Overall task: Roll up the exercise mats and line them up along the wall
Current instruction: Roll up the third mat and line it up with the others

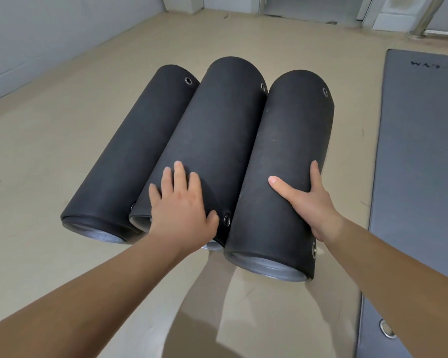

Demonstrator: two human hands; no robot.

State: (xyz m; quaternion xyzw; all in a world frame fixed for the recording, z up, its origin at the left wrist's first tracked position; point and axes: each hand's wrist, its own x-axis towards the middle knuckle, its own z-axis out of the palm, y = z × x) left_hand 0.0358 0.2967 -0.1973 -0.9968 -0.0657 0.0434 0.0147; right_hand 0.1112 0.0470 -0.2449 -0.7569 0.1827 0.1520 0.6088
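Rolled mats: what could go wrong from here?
1. The left hand presses the middle roll and the right hand the right roll; the untouched left roll could roll away.
2. No strap shows on any roll, so they may loosen.
3. The flat mat lies close; the right roll might ride onto it.

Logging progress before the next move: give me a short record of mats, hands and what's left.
rolled: three black mats touching side by side on floor: left roll, middle roll, right roll
left hand: flat on middle roll
right hand: against right roll, thumb across top
unrolled: grey mat, flat at right
wall: beyond the rolls, apart from them
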